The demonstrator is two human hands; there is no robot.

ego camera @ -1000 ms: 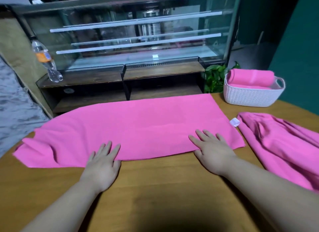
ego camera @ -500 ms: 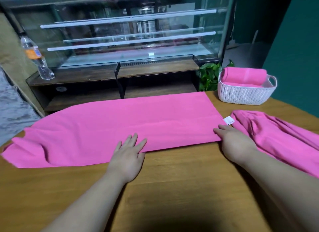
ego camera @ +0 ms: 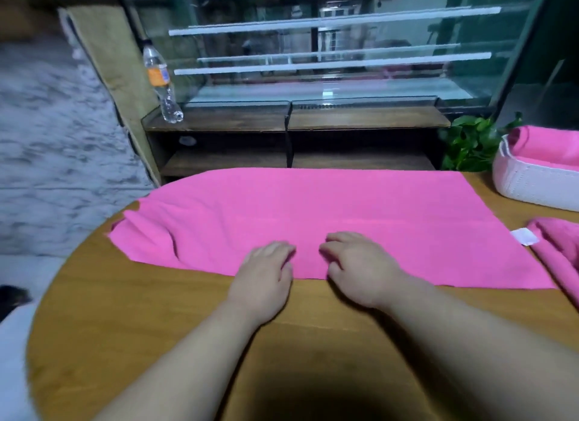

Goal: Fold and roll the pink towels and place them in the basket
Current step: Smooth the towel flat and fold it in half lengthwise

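Observation:
A long pink towel [ego camera: 313,214], folded lengthwise, lies flat across the round wooden table [ego camera: 156,320], with a white tag [ego camera: 524,236] at its right end. Both hands rest palm down side by side on the middle of its near edge, my left hand [ego camera: 264,272] just left of my right hand [ego camera: 360,267], fingers slightly bent and pressing the cloth. A second pink towel [ego camera: 560,248] lies bunched at the right edge. The white basket [ego camera: 532,187] at the far right holds a rolled pink towel [ego camera: 545,145].
Beyond the table stands a glass display case [ego camera: 313,60] over dark wooden shelves, with a plastic bottle [ego camera: 161,82] on its left ledge. A green plant [ego camera: 470,142] sits behind the basket. The table's rounded left edge drops off to the grey floor.
My right hand slid from the towel's right end to its middle, and my left hand came beside it. My view turned left, so the basket is now at the frame's right edge.

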